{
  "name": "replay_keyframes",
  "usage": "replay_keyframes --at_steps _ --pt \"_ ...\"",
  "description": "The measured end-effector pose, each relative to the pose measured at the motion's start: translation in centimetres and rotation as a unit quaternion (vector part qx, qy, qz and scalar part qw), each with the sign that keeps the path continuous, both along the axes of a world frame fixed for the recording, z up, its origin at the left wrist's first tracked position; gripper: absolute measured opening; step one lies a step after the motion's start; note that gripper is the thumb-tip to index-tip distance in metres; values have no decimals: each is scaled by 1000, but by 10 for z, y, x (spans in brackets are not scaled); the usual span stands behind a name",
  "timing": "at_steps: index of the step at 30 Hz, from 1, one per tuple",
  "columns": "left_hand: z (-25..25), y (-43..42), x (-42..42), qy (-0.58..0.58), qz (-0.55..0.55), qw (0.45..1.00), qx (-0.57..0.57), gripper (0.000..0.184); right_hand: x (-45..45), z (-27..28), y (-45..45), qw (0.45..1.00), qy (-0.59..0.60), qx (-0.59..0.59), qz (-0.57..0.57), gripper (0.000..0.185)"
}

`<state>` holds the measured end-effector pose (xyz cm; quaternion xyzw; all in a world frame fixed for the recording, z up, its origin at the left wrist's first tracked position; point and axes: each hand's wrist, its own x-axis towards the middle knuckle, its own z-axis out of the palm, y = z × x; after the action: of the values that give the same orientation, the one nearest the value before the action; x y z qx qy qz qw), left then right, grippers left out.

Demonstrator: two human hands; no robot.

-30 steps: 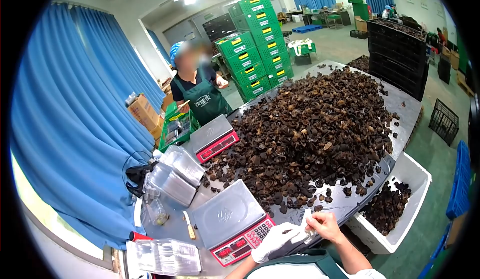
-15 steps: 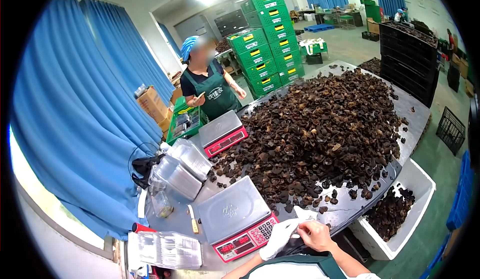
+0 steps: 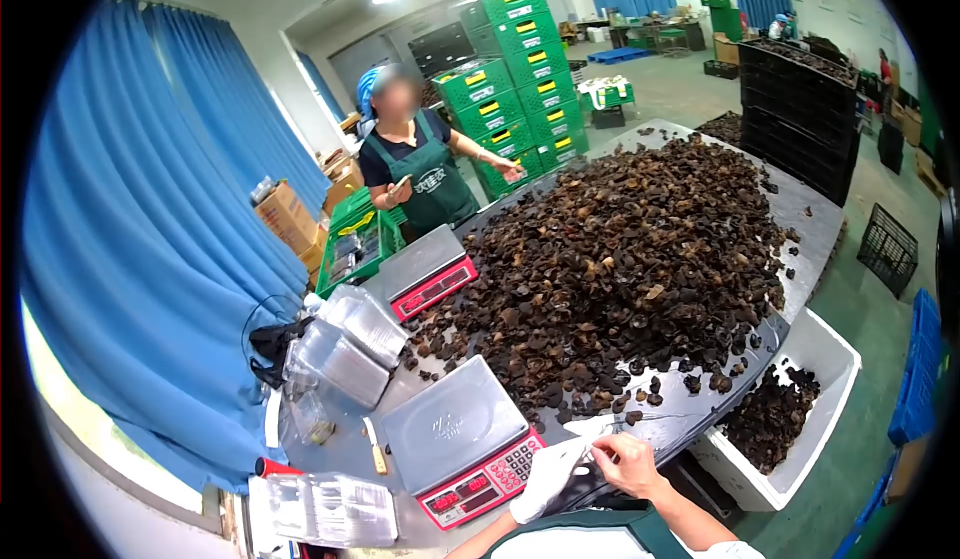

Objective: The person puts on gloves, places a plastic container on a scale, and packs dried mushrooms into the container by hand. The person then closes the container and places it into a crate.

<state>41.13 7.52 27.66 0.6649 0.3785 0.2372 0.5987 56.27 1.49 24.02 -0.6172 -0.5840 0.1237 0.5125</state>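
My left hand (image 3: 550, 474) wears a white glove and is closed at the near edge of the table. A loose white glove (image 3: 590, 426) sticks out beyond its fingers, partly hidden. My bare right hand (image 3: 627, 463) meets the left one, fingers pinched on the white material. Just left of my hands stands a red digital scale (image 3: 455, 429) with a bare grey pan and lit display. Beyond them a large heap of dark dried wood-ear mushrooms (image 3: 620, 269) covers much of the table.
Clear plastic boxes (image 3: 335, 509) are stacked at the left, near a knife (image 3: 376, 447). A second scale (image 3: 425, 269) stands farther back. A white foam bin (image 3: 840, 359) with mushrooms is at right. Across the table stands a co-worker (image 3: 425, 174) holding a phone, beside green crates (image 3: 520, 79).
The view has shifted slightly. My hands have moved a little apart around the white material. The co-worker's free arm has stretched out towards the heap.
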Motion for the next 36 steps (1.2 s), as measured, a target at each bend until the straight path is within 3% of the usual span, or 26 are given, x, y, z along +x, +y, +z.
replay_keyframes --at_steps 2,3,5,6,11,13,14,15,16,18,22,24,28,31,33,36 --pt "-5 4 -4 30 -46 993 104 29 5 0 -2 1000 21 1 2 9" --pt "-6 3 -4 28 -55 993 103 29 6 0 -4 1000 21 0 -7 9" --pt "24 -2 5 -37 32 994 -102 31 9 4 -5 996 85 -42 -3 11" --pt "18 0 4 -37 33 992 -116 31 11 7 -7 988 133 -73 10 15" --pt "-4 10 -3 -2 14 999 -48 28 14 12 -8 964 235 -126 4 20" --pt "-7 13 -3 75 21 996 -32 25 13 14 -7 957 257 -134 12 18" --pt "-16 13 -5 57 -1 997 60 22 12 16 -7 954 260 -143 34 24" --pt "-20 13 -6 58 -6 997 59 22 13 12 -8 958 246 -126 71 35" --pt "-20 13 -7 74 2 995 65 21 11 8 -8 958 248 -127 65 35" --pt "-23 12 -5 89 1 994 70 20 6 5 -8 982 114 -130 81 52" --pt "-30 11 -4 59 28 997 40 19 6 10 -9 983 107 -137 65 33" --pt "-29 10 -6 49 36 993 105 19 5 15 -10 983 139 -113 45 24" --pt "-22 7 -4 37 47 998 35 18 11 9 -9 974 157 -157 47 26" --pt "-38 10 -8 34 18 998 57 24 8 10 -9 970 208 -121 36 26" --pt "-44 9 -7 34 88 993 73 23 9 7 -9 968 208 -134 33 24" --pt "-16 2 -1 43 90 990 100 22 10 9 -9 965 214 -145 34 23"
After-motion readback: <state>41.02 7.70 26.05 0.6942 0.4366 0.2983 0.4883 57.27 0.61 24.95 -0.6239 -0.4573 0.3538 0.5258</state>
